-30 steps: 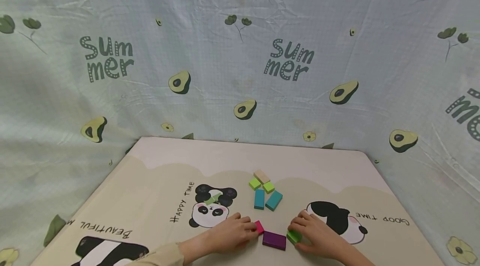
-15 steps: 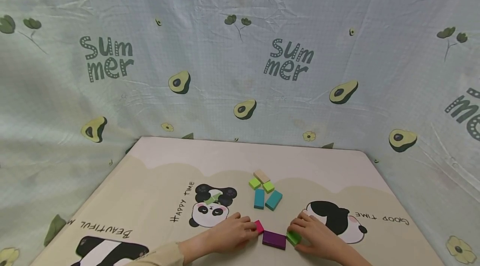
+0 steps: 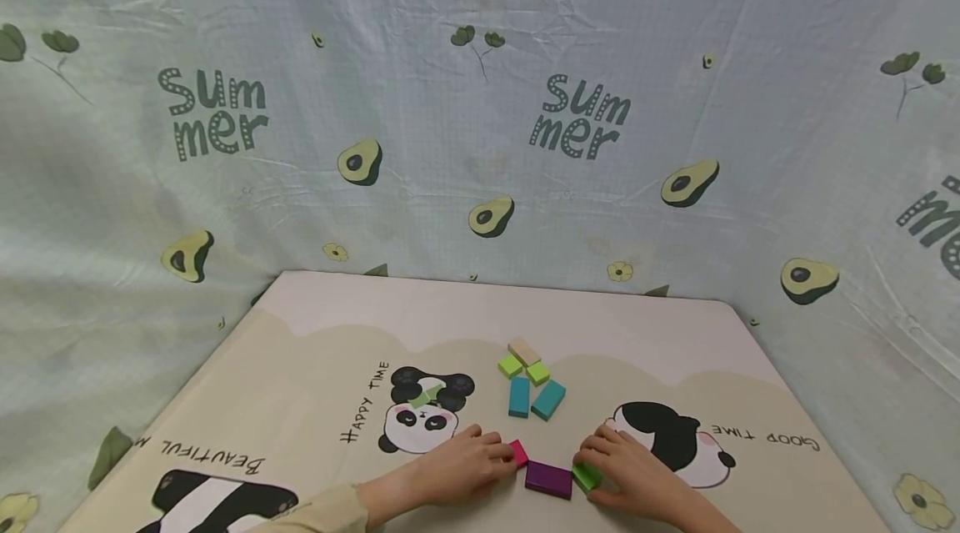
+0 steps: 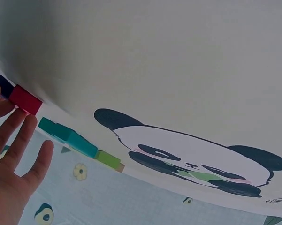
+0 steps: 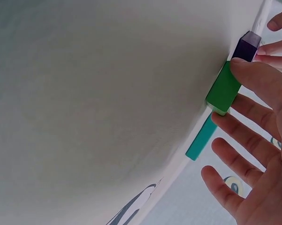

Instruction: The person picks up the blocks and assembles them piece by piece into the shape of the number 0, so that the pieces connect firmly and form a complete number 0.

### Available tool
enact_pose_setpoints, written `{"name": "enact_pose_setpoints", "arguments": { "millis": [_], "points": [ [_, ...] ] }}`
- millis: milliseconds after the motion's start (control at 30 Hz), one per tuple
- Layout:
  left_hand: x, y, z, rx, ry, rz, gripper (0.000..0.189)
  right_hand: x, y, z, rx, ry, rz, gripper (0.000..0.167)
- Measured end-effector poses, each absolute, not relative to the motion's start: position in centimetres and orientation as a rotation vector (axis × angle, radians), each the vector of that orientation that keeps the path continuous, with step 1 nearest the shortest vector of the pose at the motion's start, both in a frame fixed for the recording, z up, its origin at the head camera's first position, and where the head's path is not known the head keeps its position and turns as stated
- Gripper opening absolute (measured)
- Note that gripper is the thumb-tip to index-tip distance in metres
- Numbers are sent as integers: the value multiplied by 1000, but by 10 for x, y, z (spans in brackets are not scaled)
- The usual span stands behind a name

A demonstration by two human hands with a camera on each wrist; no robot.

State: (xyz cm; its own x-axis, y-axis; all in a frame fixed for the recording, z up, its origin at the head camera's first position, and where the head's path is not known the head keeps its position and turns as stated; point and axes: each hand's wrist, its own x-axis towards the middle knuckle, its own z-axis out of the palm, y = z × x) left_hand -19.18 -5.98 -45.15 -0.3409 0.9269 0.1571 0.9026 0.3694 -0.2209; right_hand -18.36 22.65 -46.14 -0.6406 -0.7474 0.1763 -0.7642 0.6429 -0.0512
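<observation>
The purple block (image 3: 548,479) lies flat on the table (image 3: 360,299) between the 2 hands, its long axis running left to right, its right end slightly nearer the person. The red block (image 3: 519,454) meets its left end at an angle; the green block (image 3: 586,476) meets its right end, sides slanting from far left to near right. Fingers partly hide both.

The left hand (image 3: 467,466) touches the red block with its fingertips; I cannot tell whether the thumb closes on it. The right hand (image 3: 626,470) pinches the green block between thumb and fingers.

Farther off, 2 oblong teal blocks (image 3: 519,397) lie at an angle, 1 pointing straight away, 1 leaning right. Beyond them are 2 squarish lime blocks (image 3: 510,366) and 1 oblong beige block (image 3: 524,352) slanting from far left to near right. All the blocks are smooth, flat-faced and straight-edged. The tabletop is smooth, printed with pandas; behind hangs wrinkled, avocado-patterned cloth (image 3: 420,99).
</observation>
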Motion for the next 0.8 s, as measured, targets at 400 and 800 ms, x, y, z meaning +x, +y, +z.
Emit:
{"name": "enact_pose_setpoints", "arguments": {
  "millis": [400, 800],
  "points": [
    [-191, -60, -450, -1625, -2409, 137, 26, -184, 227, -463, 1253, -2716, 158, 31],
    [-192, -60, -450, -1631, -2418, 123, 26, -183, 230, -458, 1233, -2714, 125, 40]
  ]
}}
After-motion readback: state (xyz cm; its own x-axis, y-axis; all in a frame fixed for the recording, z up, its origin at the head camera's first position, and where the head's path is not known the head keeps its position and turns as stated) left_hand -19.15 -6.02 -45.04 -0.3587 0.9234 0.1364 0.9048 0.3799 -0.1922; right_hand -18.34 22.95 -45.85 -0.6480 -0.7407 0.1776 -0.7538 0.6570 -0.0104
